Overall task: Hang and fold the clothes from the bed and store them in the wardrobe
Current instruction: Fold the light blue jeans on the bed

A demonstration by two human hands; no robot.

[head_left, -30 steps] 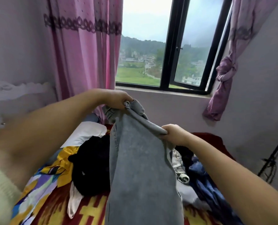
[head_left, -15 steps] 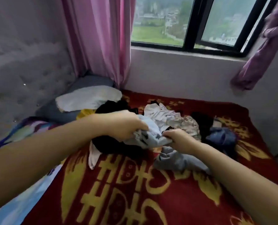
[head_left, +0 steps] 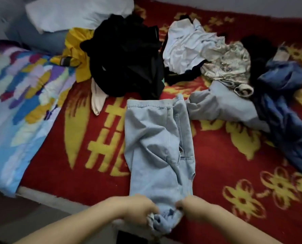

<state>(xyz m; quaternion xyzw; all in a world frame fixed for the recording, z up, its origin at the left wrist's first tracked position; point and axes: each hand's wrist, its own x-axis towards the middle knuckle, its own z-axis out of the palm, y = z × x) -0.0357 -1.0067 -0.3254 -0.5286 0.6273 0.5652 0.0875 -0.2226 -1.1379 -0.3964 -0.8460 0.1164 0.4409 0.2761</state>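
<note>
The jeans (head_left: 159,147) lay lengthwise down the middle of the bed (head_left: 217,199), folding under way. Left hand (head_left: 139,211) and right hand (head_left: 193,209) each had a grip bunched on the near end, bottom centre. Next, probably, smoothing and doubling them over.

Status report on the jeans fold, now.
Both hands, left hand and right hand, grip the near end of the light blue jeans. Jeans flat on red blanket. Black garment pile beyond, not obstructing.

Two hands, left (head_left: 139,211) and right (head_left: 196,209), one pair of jeans (head_left: 157,147), one blanket (head_left: 234,173), one pillow (head_left: 72,13), one black heap (head_left: 127,55), one quilt (head_left: 18,103).
</note>
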